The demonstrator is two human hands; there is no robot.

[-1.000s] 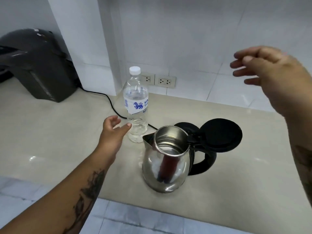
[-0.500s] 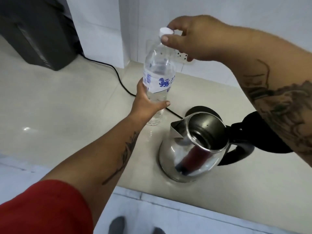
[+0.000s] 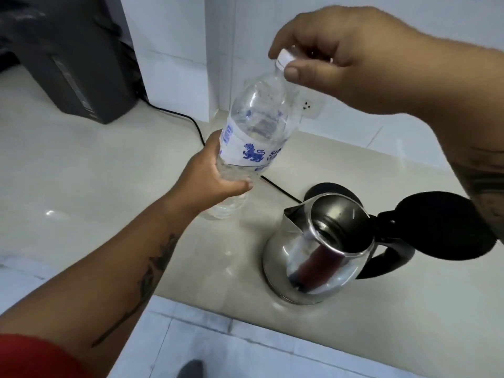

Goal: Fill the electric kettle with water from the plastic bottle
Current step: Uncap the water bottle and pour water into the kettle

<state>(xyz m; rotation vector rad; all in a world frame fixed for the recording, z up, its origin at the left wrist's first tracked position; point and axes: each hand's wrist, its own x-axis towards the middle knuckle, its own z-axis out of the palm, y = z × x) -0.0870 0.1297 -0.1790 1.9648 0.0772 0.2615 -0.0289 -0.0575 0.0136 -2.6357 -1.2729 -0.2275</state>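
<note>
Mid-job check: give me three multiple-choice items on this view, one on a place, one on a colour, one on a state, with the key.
1. Where is the left hand on the plastic bottle?
A. lower body
B. cap
C. not touching

2. What colour is the bottle cap?
A. blue
B. white
C. red

3. The electric kettle lid is:
A. shut
B. missing
C. flipped open

Key: 1 A, its grip wraps the bottle below the label; 2 B, the cap under the right hand is white; 3 C, the black lid stands back from the open mouth.
</note>
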